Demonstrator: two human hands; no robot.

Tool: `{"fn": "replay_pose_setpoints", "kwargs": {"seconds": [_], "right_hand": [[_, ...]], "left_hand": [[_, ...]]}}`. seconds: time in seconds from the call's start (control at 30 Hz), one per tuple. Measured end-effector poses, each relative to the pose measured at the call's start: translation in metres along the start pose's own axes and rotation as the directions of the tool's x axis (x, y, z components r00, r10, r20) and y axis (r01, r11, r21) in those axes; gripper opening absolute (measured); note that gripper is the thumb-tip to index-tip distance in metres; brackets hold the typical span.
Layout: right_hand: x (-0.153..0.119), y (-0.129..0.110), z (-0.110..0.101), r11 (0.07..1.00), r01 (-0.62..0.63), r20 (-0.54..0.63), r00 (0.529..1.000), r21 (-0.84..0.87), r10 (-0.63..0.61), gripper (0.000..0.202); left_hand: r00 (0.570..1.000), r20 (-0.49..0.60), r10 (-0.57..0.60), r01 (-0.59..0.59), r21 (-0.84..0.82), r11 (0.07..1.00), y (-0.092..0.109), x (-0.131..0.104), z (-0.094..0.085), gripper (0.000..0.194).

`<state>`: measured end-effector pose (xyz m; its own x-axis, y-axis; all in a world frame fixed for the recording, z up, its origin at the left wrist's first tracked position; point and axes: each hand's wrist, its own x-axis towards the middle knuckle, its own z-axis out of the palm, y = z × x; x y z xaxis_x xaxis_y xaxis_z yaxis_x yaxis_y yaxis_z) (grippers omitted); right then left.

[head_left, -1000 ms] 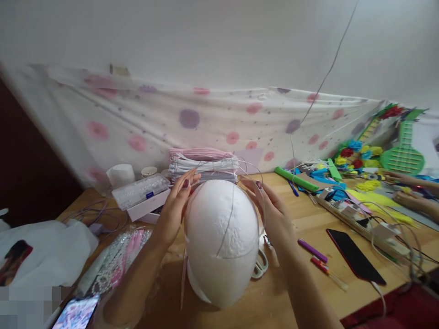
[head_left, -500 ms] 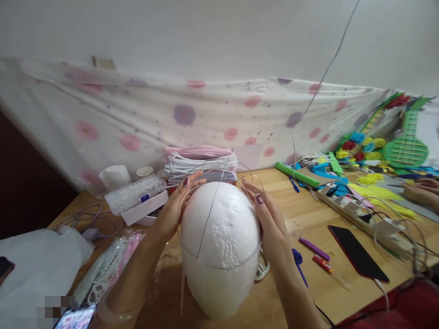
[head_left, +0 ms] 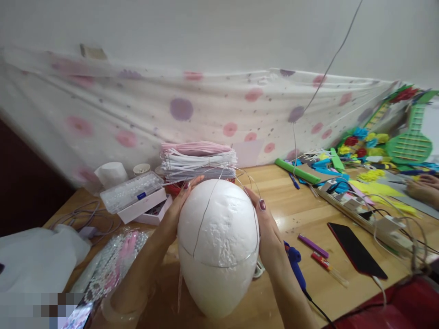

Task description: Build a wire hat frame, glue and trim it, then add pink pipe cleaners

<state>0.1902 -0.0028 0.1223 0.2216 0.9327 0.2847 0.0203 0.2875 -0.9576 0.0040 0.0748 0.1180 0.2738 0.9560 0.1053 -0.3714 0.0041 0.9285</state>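
A white foam head form (head_left: 226, 214) stands on the wooden table in front of me, its surface rough and glossy on top. A thin wire frame (head_left: 222, 267) sits on it: one band runs around the head, other strands rise over the crown and cross, with loops sticking out behind. My left hand (head_left: 174, 218) cups the head's left side, fingers curved round towards the back. My right hand (head_left: 269, 228) presses on the right side, over the wire there. Some fingertips are hidden behind the head.
At left lie a clear bead box (head_left: 132, 192), a bag of pearl strings (head_left: 113, 260) and a white bag (head_left: 41, 260). Bundled pipe cleaners (head_left: 199, 160) are behind. To the right are a blue glue gun (head_left: 295, 265), a phone (head_left: 356, 250), a power strip (head_left: 363, 221) and another person's hand (head_left: 423, 187).
My hands have closed in against the sides of the foam head. The view has shifted slightly, and more of the blue glue gun shows beside my right arm.
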Motion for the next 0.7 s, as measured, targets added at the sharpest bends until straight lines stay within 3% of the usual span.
{"fn": "replay_pose_setpoints", "kwargs": {"seconds": [0.13, 0.33, 0.43, 0.5, 0.7], "right_hand": [[0.0, 0.007, -0.001, 1.0, 0.027, -0.023, 0.999, -0.003, -0.027, 0.051], [0.007, 0.037, -0.012, 0.981, 0.078, -0.017, 0.997, 0.175, -0.077, 0.053], [0.01, 0.05, -0.016, 0.953, 0.088, -0.005, 0.996, 0.291, -0.09, 0.065], [0.009, 0.052, -0.015, 0.959, 0.097, 0.025, 0.994, 0.267, -0.107, 0.07], [0.0, 0.046, -0.004, 0.97, 0.105, 0.078, 0.989, 0.221, -0.125, 0.071]], "left_hand": [[1.0, 0.013, 0.007, -0.007, -0.056, 0.998, -0.004, 0.001, -0.002, 0.053], [0.989, -0.124, 0.078, -0.079, -0.003, 0.997, -0.003, -0.017, -0.005, 0.08], [0.985, -0.106, 0.137, -0.135, 0.018, 0.991, -0.002, -0.038, -0.005, 0.096], [0.977, -0.071, 0.203, -0.197, 0.081, 0.977, -0.001, -0.051, -0.003, 0.103], [0.934, -0.03, 0.357, -0.333, 0.297, 0.895, -0.002, -0.061, 0.011, 0.102]]}}
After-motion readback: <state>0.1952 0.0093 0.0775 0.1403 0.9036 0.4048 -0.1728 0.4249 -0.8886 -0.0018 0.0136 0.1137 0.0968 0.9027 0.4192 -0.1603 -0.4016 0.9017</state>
